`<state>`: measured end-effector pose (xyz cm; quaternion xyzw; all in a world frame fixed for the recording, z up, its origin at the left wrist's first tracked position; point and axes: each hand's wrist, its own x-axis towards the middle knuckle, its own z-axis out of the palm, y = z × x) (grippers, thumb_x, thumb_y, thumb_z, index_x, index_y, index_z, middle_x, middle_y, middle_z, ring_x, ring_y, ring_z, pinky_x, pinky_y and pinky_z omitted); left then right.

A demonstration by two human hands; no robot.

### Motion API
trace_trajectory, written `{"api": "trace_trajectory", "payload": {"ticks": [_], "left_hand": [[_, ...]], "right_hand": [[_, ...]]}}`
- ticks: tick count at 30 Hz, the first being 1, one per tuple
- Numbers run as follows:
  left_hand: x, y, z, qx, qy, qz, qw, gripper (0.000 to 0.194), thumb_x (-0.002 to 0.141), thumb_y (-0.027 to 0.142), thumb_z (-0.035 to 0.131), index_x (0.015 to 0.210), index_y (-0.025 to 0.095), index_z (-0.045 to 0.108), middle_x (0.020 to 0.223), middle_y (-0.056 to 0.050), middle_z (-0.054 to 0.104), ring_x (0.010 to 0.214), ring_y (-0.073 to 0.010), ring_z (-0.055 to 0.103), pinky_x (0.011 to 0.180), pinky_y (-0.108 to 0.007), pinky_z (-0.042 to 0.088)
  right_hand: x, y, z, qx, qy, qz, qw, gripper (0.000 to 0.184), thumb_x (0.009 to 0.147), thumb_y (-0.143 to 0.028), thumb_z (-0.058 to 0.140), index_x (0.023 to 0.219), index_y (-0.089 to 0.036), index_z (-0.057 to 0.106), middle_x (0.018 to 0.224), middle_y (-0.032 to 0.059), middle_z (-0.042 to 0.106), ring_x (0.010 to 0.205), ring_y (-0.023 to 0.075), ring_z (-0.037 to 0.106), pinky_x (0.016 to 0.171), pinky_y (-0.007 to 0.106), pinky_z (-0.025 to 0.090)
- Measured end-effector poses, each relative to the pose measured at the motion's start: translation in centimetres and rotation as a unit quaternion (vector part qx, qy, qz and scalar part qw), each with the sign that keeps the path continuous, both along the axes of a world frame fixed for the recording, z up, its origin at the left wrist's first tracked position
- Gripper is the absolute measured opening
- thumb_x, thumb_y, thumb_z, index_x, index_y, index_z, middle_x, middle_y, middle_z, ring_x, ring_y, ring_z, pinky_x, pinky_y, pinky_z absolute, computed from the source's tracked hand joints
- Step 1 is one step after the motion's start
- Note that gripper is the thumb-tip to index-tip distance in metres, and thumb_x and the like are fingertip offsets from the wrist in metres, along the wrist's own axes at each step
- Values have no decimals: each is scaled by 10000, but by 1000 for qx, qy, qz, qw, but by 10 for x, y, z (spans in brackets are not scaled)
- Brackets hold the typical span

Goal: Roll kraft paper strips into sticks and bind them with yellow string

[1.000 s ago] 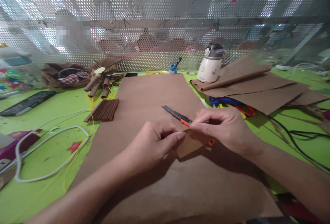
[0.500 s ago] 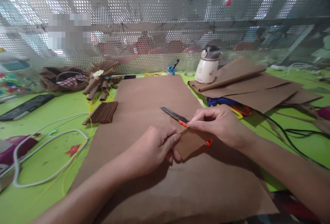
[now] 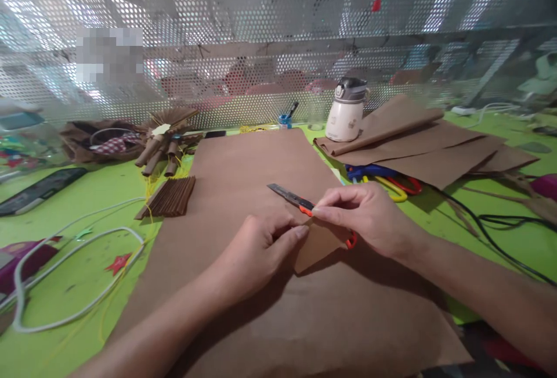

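Between my two hands is a small piece of brown kraft paper (image 3: pixel 319 248), its lower corner pointing down. My left hand (image 3: pixel 270 247) pinches its left edge between thumb and fingers. My right hand (image 3: pixel 363 212) grips an orange utility knife (image 3: pixel 306 211) and also touches the paper's upper right edge. The knife's dark blade (image 3: pixel 285 194) is slid out and points away to the left. Its orange tail end shows below my right fingers. Both hands hover above a long sheet of brown kraft paper (image 3: pixel 252 163) lying on the green table; part of the knife's handle is hidden.
At left lie a pleated paper stack (image 3: pixel 169 197), rolled paper bundles (image 3: pixel 154 154), a white cable (image 3: pixel 78 249), a red star (image 3: pixel 117 263) and a phone (image 3: pixel 41 190). At right are a bottle (image 3: pixel 346 112), folded kraft paper (image 3: pixel 435 148), blue-handled scissors (image 3: pixel 365 171) and a black cable (image 3: pixel 500 244).
The view has shifted slightly, moving the surroundings a little left and down in the picture. My left fingers and the small paper have changed angle slightly; both hands keep their holds.
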<state>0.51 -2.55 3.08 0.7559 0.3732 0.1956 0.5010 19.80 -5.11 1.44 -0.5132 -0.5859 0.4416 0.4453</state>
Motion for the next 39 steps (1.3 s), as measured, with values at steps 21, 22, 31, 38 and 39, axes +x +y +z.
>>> {"api": "trace_trajectory", "payload": {"ticks": [21,22,31,38,39], "left_hand": [[-13,6,-18,-346,-129,-141,919,219,817,340,598,857,126,620,731,-21,577,645,-108,513,636,-246,389],[-12,6,-19,-342,-124,-140,921,227,810,346,607,848,123,624,736,-28,589,657,-116,524,642,-252,398],[-4,0,-24,-300,-179,-82,934,229,828,330,568,866,124,661,847,-83,656,712,-137,578,668,-253,419],[-5,8,-8,-144,-177,49,972,277,794,401,582,866,140,638,807,-42,622,715,-135,561,651,-247,429],[-5,7,-8,-128,-159,33,978,265,778,381,603,893,145,638,812,-41,627,711,-137,565,643,-247,430]], "right_hand": [[5,-3,4,69,53,255,963,146,789,-152,642,904,-197,720,924,35,574,851,127,567,760,249,457],[5,-3,3,83,52,251,963,135,780,-144,652,883,-195,722,907,29,569,834,119,562,766,249,452],[8,-3,0,12,100,196,975,133,820,-240,616,938,-181,630,853,34,632,773,142,610,705,275,500],[6,-1,6,-44,-73,171,982,132,818,-274,587,848,-163,651,701,-11,596,566,74,500,496,181,397],[4,-1,7,-43,-88,168,981,132,816,-266,584,840,-162,662,709,-10,601,584,76,503,511,181,400]]}}
